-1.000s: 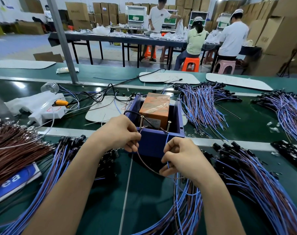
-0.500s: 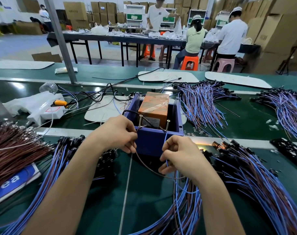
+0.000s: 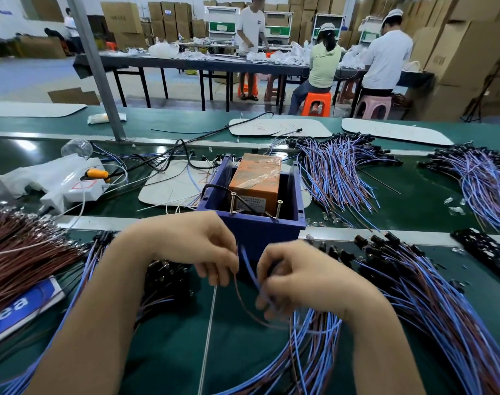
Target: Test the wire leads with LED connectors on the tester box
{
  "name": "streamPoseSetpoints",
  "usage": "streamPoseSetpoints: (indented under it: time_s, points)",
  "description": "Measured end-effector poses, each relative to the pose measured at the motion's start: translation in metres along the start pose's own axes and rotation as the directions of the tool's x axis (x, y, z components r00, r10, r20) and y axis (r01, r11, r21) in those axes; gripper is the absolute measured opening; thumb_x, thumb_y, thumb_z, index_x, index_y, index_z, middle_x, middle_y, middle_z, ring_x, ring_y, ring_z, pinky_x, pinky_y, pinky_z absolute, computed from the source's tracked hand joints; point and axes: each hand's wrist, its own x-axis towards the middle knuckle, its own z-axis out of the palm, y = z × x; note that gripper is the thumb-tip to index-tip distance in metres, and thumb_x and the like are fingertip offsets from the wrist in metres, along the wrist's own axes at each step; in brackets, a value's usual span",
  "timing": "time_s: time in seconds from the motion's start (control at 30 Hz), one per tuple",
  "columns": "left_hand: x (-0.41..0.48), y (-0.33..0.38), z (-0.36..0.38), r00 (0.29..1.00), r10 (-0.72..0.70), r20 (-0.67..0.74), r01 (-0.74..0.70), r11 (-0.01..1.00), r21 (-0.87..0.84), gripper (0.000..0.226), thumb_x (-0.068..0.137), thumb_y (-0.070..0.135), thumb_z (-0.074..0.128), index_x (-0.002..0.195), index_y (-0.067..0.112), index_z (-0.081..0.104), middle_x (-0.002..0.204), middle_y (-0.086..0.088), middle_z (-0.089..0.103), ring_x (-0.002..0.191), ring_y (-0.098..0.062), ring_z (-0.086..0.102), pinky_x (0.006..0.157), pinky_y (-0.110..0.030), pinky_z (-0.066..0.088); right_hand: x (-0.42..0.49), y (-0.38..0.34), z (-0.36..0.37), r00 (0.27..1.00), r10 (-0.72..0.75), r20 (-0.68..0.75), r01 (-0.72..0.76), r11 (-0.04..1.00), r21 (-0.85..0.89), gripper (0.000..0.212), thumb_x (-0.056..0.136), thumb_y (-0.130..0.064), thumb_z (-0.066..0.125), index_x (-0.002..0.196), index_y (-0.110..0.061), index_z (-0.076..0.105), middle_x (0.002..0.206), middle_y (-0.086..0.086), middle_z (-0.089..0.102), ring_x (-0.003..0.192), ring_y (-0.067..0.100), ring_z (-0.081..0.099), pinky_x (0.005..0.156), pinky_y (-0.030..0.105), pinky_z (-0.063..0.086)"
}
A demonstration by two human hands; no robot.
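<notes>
Just in front of the blue tester box (image 3: 257,235), the left hand (image 3: 197,246) and right hand (image 3: 297,277) share one wire lead (image 3: 240,297) above the desk (image 3: 171,352). The left fingers (image 3: 214,276) pinch its brown strand and the right ones clamp the blue strand. Neither end touches the screw posts (image 3: 232,202), so this looks like the moment between contacts. The next move needs one strand end lifted onto each post, then a look at the LED connector, which is hidden here.
</notes>
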Motion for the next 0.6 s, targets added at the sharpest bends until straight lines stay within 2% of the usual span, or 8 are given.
streamPoseSetpoints:
  time_s: [0.07, 0.1, 0.17, 0.2, 0.27, 0.37, 0.47, 0.6]
  points:
    - [-0.016, 0.004, -0.008, 0.968, 0.165, 0.190, -0.156, 0.986, -0.058, 0.021, 0.096, 0.022, 0.054, 0.093, 0.013, 0.073, 0.083, -0.003, 0.075, 0.071, -0.012, 0.069, 0.063, -0.019, 0.051, -0.008, -0.004, 0.001, 0.966, 0.022, 0.256, -0.008, 0.998, -0.057, 0.013, 0.090, 0.001, 0.056, 0.084, -0.010, 0.060, 0.083, 0.014, 0.074, 0.064, 0.023, 0.068, 0.053, 0.025, 0.055]
    - [-0.024, 0.005, -0.012, 0.947, 0.246, 0.206, -0.224, 0.967, -0.124, 0.026, 0.095, 0.029, 0.054, 0.095, 0.012, 0.074, 0.082, -0.003, 0.075, 0.069, -0.013, 0.068, 0.063, -0.019, 0.051, -0.010, -0.007, 0.002, 0.947, 0.032, 0.318, -0.012, 0.998, -0.064, 0.011, 0.092, -0.003, 0.058, 0.084, -0.010, 0.061, 0.086, 0.015, 0.074, 0.068, 0.024, 0.068, 0.055, 0.025, 0.055]
    - [-0.036, 0.004, -0.019, 0.939, 0.334, 0.085, -0.306, 0.921, -0.241, 0.040, 0.092, 0.044, 0.054, 0.090, 0.011, 0.076, 0.075, -0.006, 0.074, 0.060, -0.015, 0.064, 0.057, -0.019, 0.049, -0.012, -0.011, 0.005, 0.941, 0.031, 0.338, -0.007, 0.997, -0.073, 0.013, 0.094, -0.008, 0.058, 0.082, -0.012, 0.061, 0.085, 0.011, 0.072, 0.073, 0.026, 0.068, 0.056, 0.025, 0.055]
    - [-0.039, 0.000, -0.023, 0.951, 0.308, -0.023, -0.303, 0.914, -0.270, 0.047, 0.090, 0.051, 0.054, 0.086, 0.010, 0.077, 0.071, -0.010, 0.073, 0.056, -0.016, 0.060, 0.053, -0.019, 0.047, -0.012, -0.012, 0.007, 0.945, 0.029, 0.325, 0.000, 0.996, -0.086, 0.014, 0.094, -0.010, 0.058, 0.081, -0.013, 0.060, 0.083, 0.009, 0.072, 0.071, 0.026, 0.068, 0.055, 0.025, 0.054]
    - [-0.043, -0.013, -0.030, 0.958, 0.156, -0.242, -0.209, 0.955, -0.212, 0.049, 0.089, 0.053, 0.052, 0.080, 0.011, 0.076, 0.069, -0.013, 0.071, 0.053, -0.017, 0.054, 0.048, -0.017, 0.043, -0.011, -0.013, 0.008, 0.964, 0.021, 0.267, 0.018, 0.989, -0.144, 0.013, 0.094, -0.013, 0.058, 0.081, -0.014, 0.058, 0.078, 0.005, 0.072, 0.066, 0.024, 0.067, 0.054, 0.025, 0.052]
    - [-0.038, -0.038, -0.041, 0.881, -0.111, -0.460, 0.115, 0.993, -0.020, 0.023, 0.092, 0.031, 0.058, 0.083, 0.017, 0.073, 0.078, -0.004, 0.074, 0.057, -0.013, 0.054, 0.048, -0.019, 0.042, -0.009, -0.011, 0.007, 0.986, 0.018, 0.166, 0.022, 0.973, -0.232, 0.011, 0.094, -0.016, 0.057, 0.083, -0.015, 0.057, 0.073, 0.003, 0.072, 0.059, 0.019, 0.066, 0.051, 0.023, 0.050]
    - [-0.031, -0.054, -0.044, 0.803, -0.278, -0.527, 0.382, 0.919, 0.097, 0.008, 0.090, 0.023, 0.064, 0.090, 0.020, 0.072, 0.081, 0.004, 0.073, 0.063, -0.011, 0.062, 0.050, -0.017, 0.046, -0.010, -0.011, 0.006, 0.990, 0.028, 0.139, 0.004, 0.974, -0.229, 0.011, 0.095, -0.016, 0.056, 0.084, -0.014, 0.057, 0.071, 0.003, 0.071, 0.056, 0.018, 0.064, 0.051, 0.024, 0.050]
    - [-0.014, -0.063, -0.030, 0.778, -0.364, -0.512, 0.578, 0.735, 0.355, 0.020, 0.083, 0.026, 0.071, 0.103, 0.028, 0.070, 0.107, 0.002, 0.067, 0.094, -0.016, 0.061, 0.082, -0.026, 0.050, -0.010, -0.008, 0.004, 0.993, 0.034, 0.114, -0.007, 0.973, -0.233, 0.011, 0.095, -0.016, 0.055, 0.084, -0.015, 0.057, 0.069, 0.003, 0.071, 0.054, 0.016, 0.064, 0.053, 0.026, 0.052]
